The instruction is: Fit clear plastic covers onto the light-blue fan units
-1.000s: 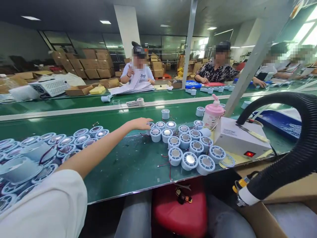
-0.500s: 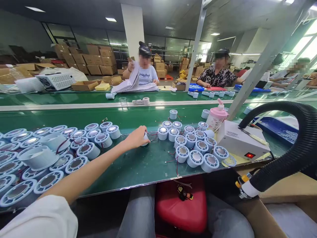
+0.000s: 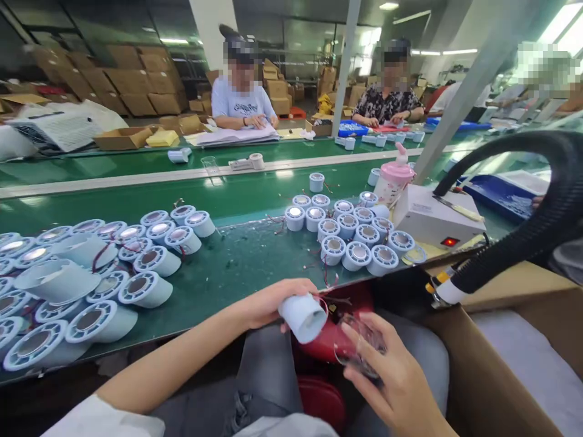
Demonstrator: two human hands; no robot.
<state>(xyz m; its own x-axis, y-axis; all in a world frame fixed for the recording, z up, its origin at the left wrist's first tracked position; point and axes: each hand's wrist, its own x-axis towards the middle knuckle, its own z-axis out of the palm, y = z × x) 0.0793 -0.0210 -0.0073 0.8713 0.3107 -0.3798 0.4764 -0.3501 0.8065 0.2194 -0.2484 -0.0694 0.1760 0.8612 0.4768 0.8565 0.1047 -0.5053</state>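
Housing (image 3: 303, 316) now off bench (image 3: 237, 267)

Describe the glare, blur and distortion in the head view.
Head view: ceiling lights glare off the green bench and the metal centres of the round housings; wide-angle distortion stretches the housings at the left edge; the clear part in the right hand is motion-smeared, while the housing in the left hand reads sharply.

This is a factory assembly hall. A long green conveyor belt (image 3: 136, 203) runs across the middle of the frame, with rows of identical round white housings (image 3: 350, 233) on the green worktop (image 3: 237, 267). Co-workers (image 3: 239, 100) sit along the far side, and stacked cardboard boxes (image 3: 136, 79) fill the upper left.
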